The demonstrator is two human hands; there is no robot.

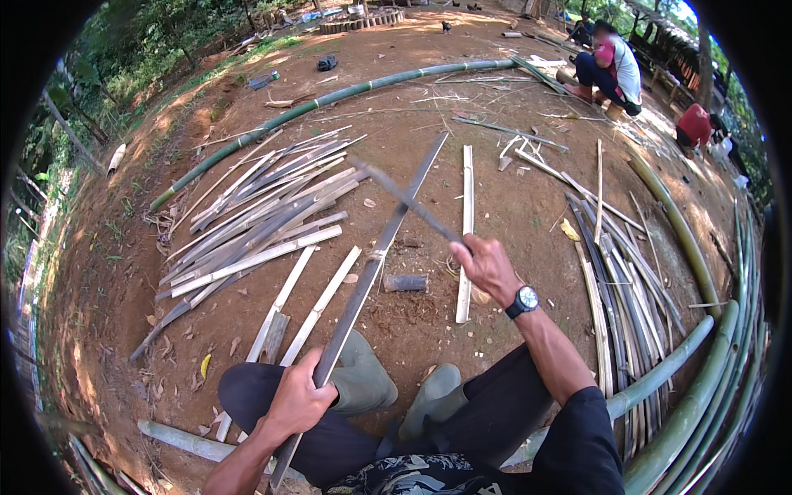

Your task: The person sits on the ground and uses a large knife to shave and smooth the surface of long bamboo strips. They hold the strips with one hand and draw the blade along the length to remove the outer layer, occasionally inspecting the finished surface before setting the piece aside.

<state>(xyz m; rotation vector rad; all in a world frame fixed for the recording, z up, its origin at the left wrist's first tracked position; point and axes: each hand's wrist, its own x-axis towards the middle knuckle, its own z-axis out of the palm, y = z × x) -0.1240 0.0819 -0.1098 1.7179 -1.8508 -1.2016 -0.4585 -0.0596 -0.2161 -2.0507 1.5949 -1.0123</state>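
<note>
My left hand [299, 393] is closed round the lower part of a long, dark bamboo strip [363, 285], which slants up and away to the right. In my right hand [488, 266], with a watch [523, 302] at the wrist, is a machete [417, 208]. Its blade points up to the left and crosses the strip above a pale node; whether the two touch I cannot tell. Below the crossing, a short bamboo piece [406, 283] lies on the soil between my boots and the blade. A single pale split strip [467, 235] lies just beyond my right hand.
Split bamboo strips [264, 223] are heaped at left, with another pile [631, 305] at right. A long green pole [355, 89] curves across the far ground. Thick poles [701, 392] lie at lower right. A person [615, 70] squats at far right; another [695, 128] bends nearby.
</note>
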